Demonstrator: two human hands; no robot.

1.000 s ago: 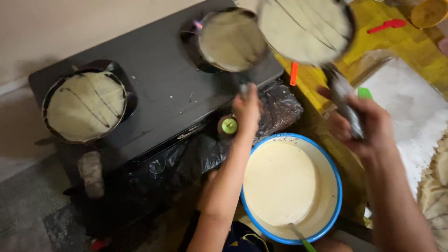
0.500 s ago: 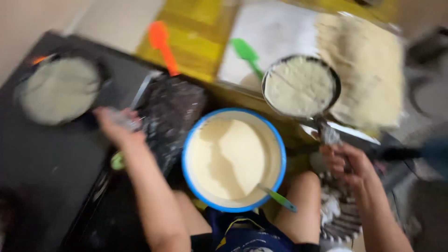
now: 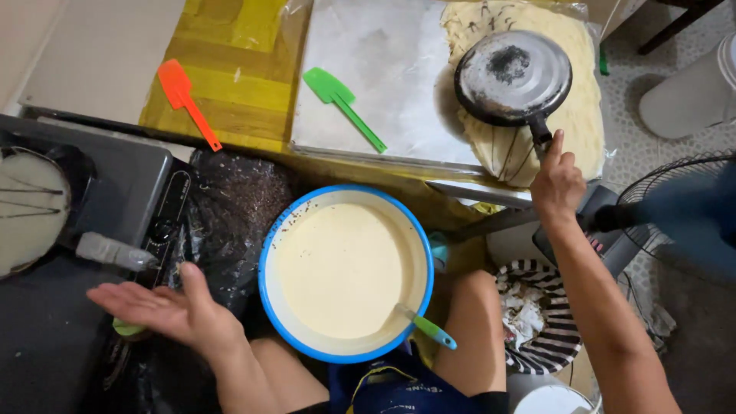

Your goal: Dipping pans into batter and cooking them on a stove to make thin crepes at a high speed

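Two hands logged: right hand [image 3: 558, 184] closed round the handle of an upturned pan [image 3: 512, 77], pressed face-down on stacked crepes [image 3: 584, 115], apparently to release one; left hand [image 3: 165, 310] open, empty, beside the batter bowl [image 3: 345, 272].

Foil sheet [image 3: 399, 84] left part bare; green spatula [image 3: 343, 105] intrudes.

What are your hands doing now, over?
Right hand grips upturned frying pan, pressed bottom-up on crepe stack. Left hand open, empty, hovering by stove. Batter bowl between, nothing blocking.
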